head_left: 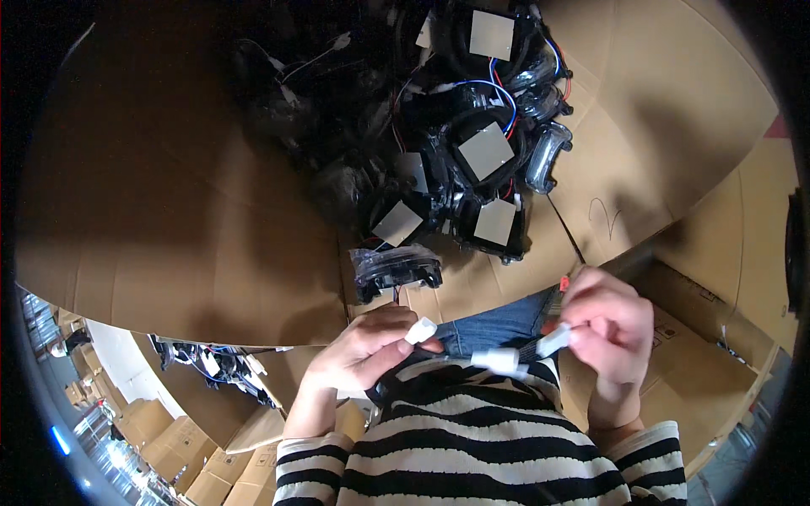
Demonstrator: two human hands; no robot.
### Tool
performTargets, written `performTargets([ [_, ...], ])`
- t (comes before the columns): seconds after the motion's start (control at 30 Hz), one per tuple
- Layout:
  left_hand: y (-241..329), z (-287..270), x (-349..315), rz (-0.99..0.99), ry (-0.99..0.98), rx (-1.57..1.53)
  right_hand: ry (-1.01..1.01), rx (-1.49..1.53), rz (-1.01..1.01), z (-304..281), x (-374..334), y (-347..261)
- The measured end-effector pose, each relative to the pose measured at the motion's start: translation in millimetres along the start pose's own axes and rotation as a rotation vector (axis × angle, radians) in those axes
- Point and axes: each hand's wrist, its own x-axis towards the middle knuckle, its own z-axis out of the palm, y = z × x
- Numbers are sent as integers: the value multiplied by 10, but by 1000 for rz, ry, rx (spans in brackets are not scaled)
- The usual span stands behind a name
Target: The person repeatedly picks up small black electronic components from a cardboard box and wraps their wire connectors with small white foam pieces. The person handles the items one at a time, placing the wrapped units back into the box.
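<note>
Black-and-white striped shirt (pixel 489 434) sits nearest. Left grip (pixel 359 347) pinches a small white plastic connector (pixel 421 330); right grip (pixel 614 327) pinches a second white connector (pixel 553 341); blurred white oblong piece (pixel 495 363) lies crosswise between, nearer right.

the scene is unevenly lit, and the fisheye bends straight edges toward a black rim. the cardboard (pixel 666 84) glows tan on the right but sinks into murky brown on the left, with soft, blurry shadows across both sides. far left, the black parts (pixel 337 101) merge into darkness, while pale square plates (pixel 487 152) stand out and clear wrap (pixel 548 156) catches small glints. motion softens the right hand (pixel 609 325) and smears the white connector (pixel 496 363) near the middle. near left, a bluish-white light (pixel 61 440) glares beside hazy, grainy boxes (pixel 175 445).
</note>
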Motion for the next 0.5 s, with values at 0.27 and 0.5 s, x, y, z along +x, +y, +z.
performTargets([
  [0.27, -74, -52, 104, 154, -288, -75, -357, -71, 40, 289, 42, 271],
  [0.5, -137, -15, 147, 174, -385, -189, -332, -219, 25, 303, -21, 266],
])
